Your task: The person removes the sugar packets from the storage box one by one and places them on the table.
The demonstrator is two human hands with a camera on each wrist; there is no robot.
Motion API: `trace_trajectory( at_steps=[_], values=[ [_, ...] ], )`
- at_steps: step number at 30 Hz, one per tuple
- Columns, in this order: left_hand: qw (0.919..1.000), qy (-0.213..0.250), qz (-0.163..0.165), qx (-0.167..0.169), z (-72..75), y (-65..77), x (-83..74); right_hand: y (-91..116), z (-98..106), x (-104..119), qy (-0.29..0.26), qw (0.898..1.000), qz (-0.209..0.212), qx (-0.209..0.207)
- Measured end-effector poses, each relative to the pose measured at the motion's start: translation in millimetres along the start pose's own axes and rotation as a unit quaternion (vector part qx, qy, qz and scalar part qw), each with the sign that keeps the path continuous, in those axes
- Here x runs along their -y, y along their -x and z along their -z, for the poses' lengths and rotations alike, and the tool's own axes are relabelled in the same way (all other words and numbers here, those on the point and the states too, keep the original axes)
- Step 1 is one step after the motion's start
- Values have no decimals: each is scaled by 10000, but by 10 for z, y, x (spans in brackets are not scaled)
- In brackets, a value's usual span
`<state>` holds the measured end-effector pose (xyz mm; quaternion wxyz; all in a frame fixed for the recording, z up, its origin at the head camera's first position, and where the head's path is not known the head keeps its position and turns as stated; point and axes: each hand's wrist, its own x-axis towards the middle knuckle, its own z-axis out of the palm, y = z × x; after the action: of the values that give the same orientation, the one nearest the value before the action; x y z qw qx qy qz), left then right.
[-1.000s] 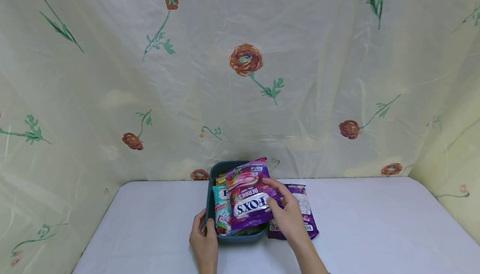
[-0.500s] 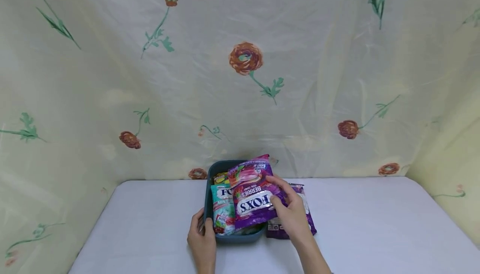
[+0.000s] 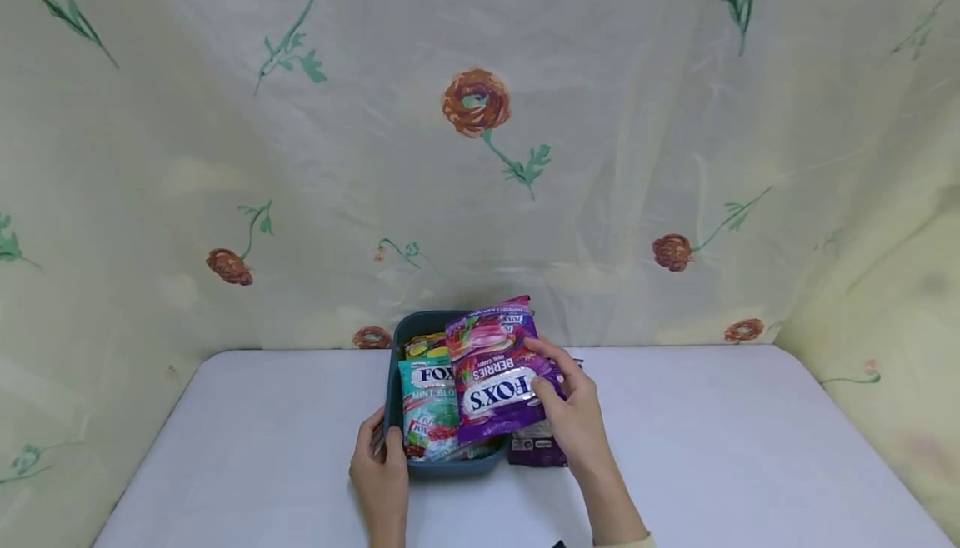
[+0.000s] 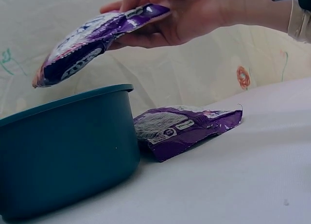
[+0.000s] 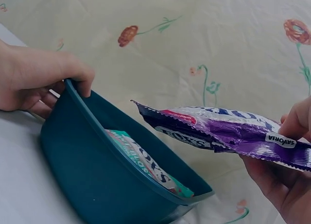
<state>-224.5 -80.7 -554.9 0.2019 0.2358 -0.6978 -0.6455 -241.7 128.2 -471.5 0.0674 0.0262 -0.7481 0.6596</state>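
My right hand (image 3: 576,415) pinches a purple candy bag (image 3: 491,373) by its end, thumb on one face and fingers on the other. In the left wrist view this candy bag (image 4: 80,46) hangs above the rim of a dark teal plastic bin (image 4: 68,151). On the bin's left side my left hand (image 3: 380,473) grips the wall, with its thumb (image 5: 85,83) over the rim. Inside lie a mint-green candy bag (image 3: 426,402) and a yellow bag (image 3: 424,346), both partly covered in the head view by the purple one.
A second purple bag (image 4: 189,129) lies flat on the white-covered table (image 3: 712,448), close against the bin's right side. Behind the table hangs a pale curtain (image 3: 585,240) with printed flowers.
The head view has shifted a little. My right hand has brought the purple candy bag slightly to the right over the bin, showing more of the mint-green bag. My left hand keeps its grip.
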Motion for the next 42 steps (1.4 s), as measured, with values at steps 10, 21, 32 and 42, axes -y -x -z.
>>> trace_trajectory(
  at_steps=[10,21,32,42],
  values=[
    [10000,42,-48,-15,-34,-17,-28,-28,51,31,-91,9999,19,-92],
    [10000,79,-21,34,-31,-14,-15,-29,170,32,-79,9993,-232,-268],
    [10000,55,43,38,-15,3,-1,-17,272,19,-67,9985,-381,-391],
    [9999,89,82,-25,-17,-6,5,-48,322,11,71,9977,-505,-445]
  ],
)
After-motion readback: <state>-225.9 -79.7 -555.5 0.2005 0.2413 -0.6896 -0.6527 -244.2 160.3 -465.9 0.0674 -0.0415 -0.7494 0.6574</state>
